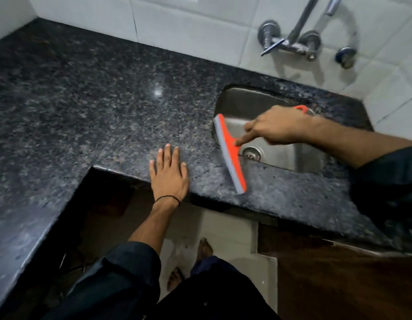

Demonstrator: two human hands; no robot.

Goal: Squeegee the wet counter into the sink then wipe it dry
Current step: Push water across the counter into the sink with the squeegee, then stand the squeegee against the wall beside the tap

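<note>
**Squeegee at the sink's rim, left hand flat beside it**

Nearest, the left hand (169, 174) lies flat on the dark granite tabletop (96, 107) by its front edge. Its fingers are straight and slightly spread, and it holds nothing.

Just to the right of it the orange squeegee (230, 155) slants across. The near end of its grey rubber strip is over the tabletop's front strip, and the far end is at the sink's left rim. Motion blur hides whether the strip touches the stone.

The right hand (278, 128) grips the handle with curled fingers, and its forefinger is stretched onto the orange head.

Below and beyond that hand is the steel sink (246, 100) with its drain (252, 154). Farther off is the wall tap (292, 42).

The squeegee looks light, with stiff plastic and a soft, bending strip. It is probably slick when wet, so it is best held by the handle, with a finger on the head to press evenly.
</note>
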